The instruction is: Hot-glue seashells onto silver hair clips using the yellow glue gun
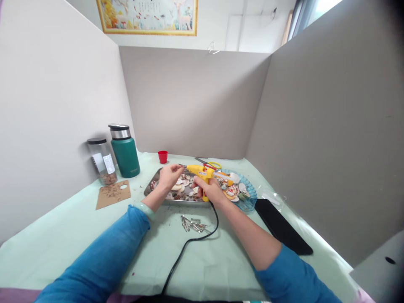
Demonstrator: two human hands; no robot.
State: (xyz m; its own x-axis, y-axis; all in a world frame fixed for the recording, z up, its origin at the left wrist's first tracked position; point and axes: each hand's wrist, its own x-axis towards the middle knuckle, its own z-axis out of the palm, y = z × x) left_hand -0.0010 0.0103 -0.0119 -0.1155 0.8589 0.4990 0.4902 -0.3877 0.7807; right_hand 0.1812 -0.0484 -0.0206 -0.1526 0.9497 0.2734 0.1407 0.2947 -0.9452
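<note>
My right hand [208,189] is wrapped round the grip of a yellow hot glue gun [199,170], whose nozzle points left. A clear glue stick [222,176] juts from its back end, and a black cord runs down from the grip. Right at the nozzle, my left hand [170,174] has its fingers pinched together; whatever they hold is too small or hidden to name. Below both hands lies a metal tray [186,203] with many seashells [179,185]. A blue scalloped plate [250,189] with more shells stands just right of the glue gun.
Several metal clips [192,224] lie in front of the tray, beside the cord [189,240]. Left stand a green bottle [125,155], a clear jar [102,162] and a cardboard piece [113,194]. Behind are a red cup [163,157] and scissors [213,165]. A black flat object [280,225] lies right.
</note>
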